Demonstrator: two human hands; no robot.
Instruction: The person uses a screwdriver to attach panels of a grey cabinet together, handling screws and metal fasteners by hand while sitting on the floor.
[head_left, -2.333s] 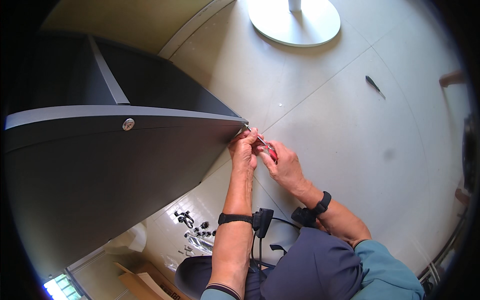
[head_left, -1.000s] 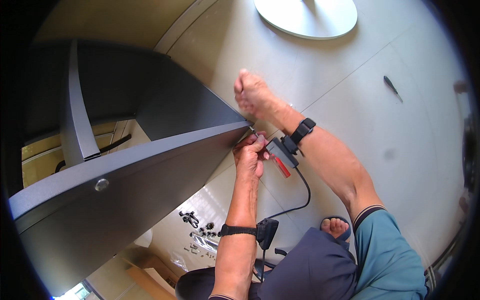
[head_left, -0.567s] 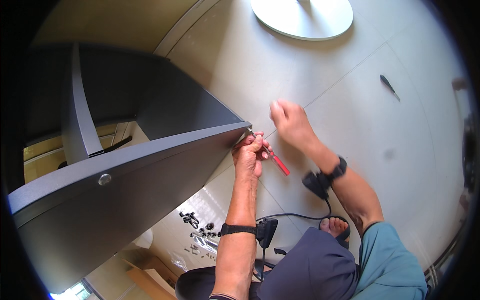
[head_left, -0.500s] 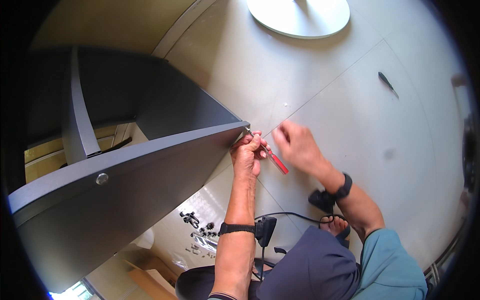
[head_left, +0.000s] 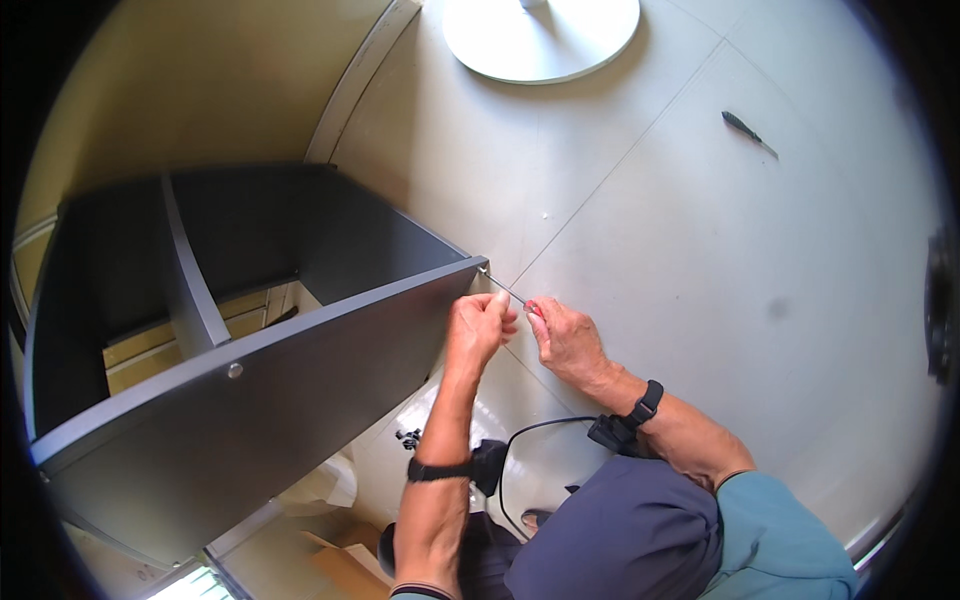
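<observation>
At the left is a dark grey cabinet (head_left: pixel 270 415), its near panel topped by a paler edge, with 1 upright divider (head_left: pixel 190 265) behind it. On that panel, near the divider's end, sits 1 round silver fastener (head_left: pixel 235 371). Below the cabinet, a cardboard box (head_left: pixel 350 572) is partly in view, and farther right some small black parts (head_left: pixel 408 438) lie on the floor beside the left forearm.

The left hand (head_left: pixel 482 325) is narrow, its fingers curled just beside the shaft of a red-handled screwdriver (head_left: pixel 508 290) (whether they touch it, I cannot tell). The screwdriver slants from the cabinet's right corner, its tip at a small bright fitting (head_left: pixel 484 269), down to the right hand (head_left: pixel 567 345), which is closed around the handle and hides most of it.

Above stands a round white base (head_left: pixel 545 50); at the far right, 1 black-handled tool (head_left: pixel 742 127) lies on the floor.
</observation>
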